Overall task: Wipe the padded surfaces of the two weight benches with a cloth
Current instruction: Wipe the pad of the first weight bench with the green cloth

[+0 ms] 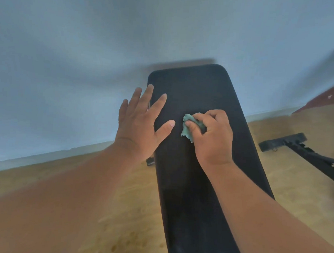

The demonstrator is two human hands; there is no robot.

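The step in hand looks like the wiping of the first bench: the right hand [213,135] has its fingers [193,127] curled tight around a small teal cloth [189,127], bunched into a wad and pressed onto the black padded surface [197,187] of the weight bench about midway along its visible length. A ragged corner of the cloth hangs out just below the thumb, touching the pad. The left hand [141,122] is spread flat with its fingers straight and apart, holding nothing; its thumb and forefinger lie over the left edge of the pad, just beside the cloth, and it seems to be steadying the bench, though whether the palm actually bears on it cannot be told. Beyond both sets of fingers the pad runs on to its rounded far end, and nearer than them it widens toward the camera, where faint pale smears show on the black. The next move, in my judgement, calls for long strokes with the wad opened out flatter to cover more pad. Well to the right of the right hand a dark metal frame [301,150] lies on the wooden floor [118,211], perhaps part of the second bench. No containers are in view.
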